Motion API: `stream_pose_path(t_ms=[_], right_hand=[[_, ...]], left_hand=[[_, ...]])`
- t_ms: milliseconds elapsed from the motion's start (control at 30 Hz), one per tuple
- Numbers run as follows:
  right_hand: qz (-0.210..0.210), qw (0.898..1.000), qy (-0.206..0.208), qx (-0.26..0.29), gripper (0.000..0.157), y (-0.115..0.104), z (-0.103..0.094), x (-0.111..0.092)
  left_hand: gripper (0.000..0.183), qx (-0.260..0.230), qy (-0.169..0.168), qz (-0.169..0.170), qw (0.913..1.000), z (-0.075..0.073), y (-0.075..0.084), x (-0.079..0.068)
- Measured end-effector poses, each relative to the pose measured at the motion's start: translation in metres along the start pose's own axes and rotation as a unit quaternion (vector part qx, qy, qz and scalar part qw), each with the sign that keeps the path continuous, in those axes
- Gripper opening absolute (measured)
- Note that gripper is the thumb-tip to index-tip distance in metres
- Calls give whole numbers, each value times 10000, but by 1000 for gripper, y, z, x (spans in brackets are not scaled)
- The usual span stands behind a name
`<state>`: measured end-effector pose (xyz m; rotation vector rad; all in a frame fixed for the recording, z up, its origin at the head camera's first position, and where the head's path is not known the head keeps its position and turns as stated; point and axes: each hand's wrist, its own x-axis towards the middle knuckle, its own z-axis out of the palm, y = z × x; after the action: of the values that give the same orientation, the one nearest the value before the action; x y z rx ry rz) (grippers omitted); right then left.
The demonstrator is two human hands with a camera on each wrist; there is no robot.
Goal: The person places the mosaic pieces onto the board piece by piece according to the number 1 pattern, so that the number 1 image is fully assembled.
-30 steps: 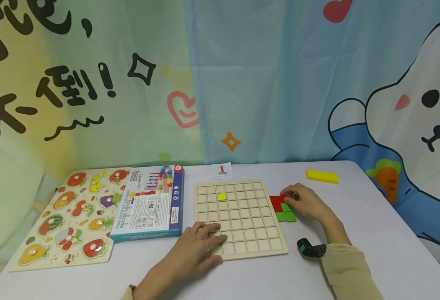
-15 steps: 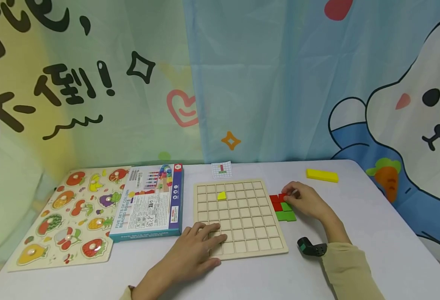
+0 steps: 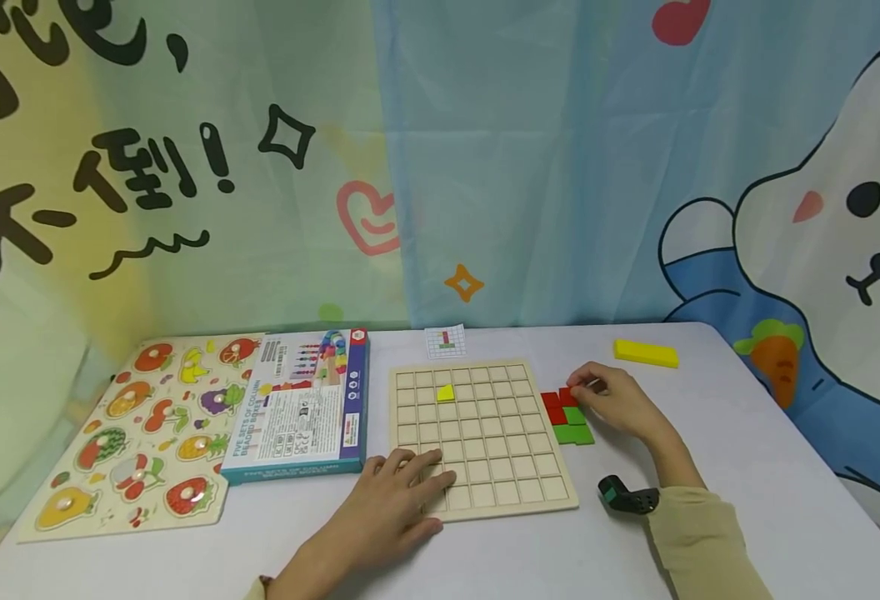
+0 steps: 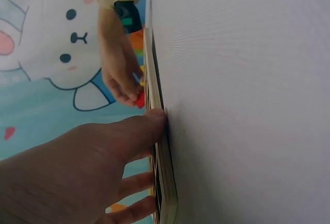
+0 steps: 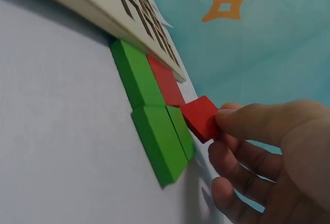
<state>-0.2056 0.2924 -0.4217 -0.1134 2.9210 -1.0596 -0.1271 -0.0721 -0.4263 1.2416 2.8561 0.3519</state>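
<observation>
A white counter (image 3: 185,567), told from left to right, with the wooden grid board as the clock's centre. At nine o'clock lies a fruit puzzle board (image 3: 151,447), its right side overlapped by a flat printed box (image 3: 282,442). At eight o'clock is the person's left hand (image 3: 395,497), fingers spread and resting over the grid's near-left corner, thumb against its near edge, gripping nothing small. Between eleven and twelve, a small card (image 3: 455,350) shows a red-and-green pattern, its details too small to read. The grid board (image 3: 500,446) lies flat; on it, towards eleven o'clock, sits one yellow tile (image 3: 445,392). Just off its right edge, near three o'clock, red tiles (image 5: 166,83) and green tiles (image 5: 158,144) lie together. Beside them the right hand (image 3: 616,402) pinches one red tile, the held tile (image 5: 200,118), tilted between thumb and fingers at the group's far-right corner. Farther out, at two o'clock, lies a yellow bar (image 3: 646,353).

The work looks barely begun: the yellow tile is the only one visible on the grid, though the left hand hides some cells. The red and green tiles, judging by the layout, remain to be placed.
</observation>
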Motion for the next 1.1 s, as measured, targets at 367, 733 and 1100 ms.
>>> stream_pose_path(t_ms=[367, 733, 1100], right_hand=[[-147, 9978, 159, 623, 20, -9, 5, 5], [-465, 9960, -81, 756, 18, -23, 18, 12], [-625, 9937, -230, 901, 15, -37, 31, 16]], left_hand=[[50, 121, 20, -108, 9999, 0, 3, 1], [50, 133, 39, -113, 9998, 3, 3, 0], [50, 137, 121, -103, 9998, 4, 2, -1]])
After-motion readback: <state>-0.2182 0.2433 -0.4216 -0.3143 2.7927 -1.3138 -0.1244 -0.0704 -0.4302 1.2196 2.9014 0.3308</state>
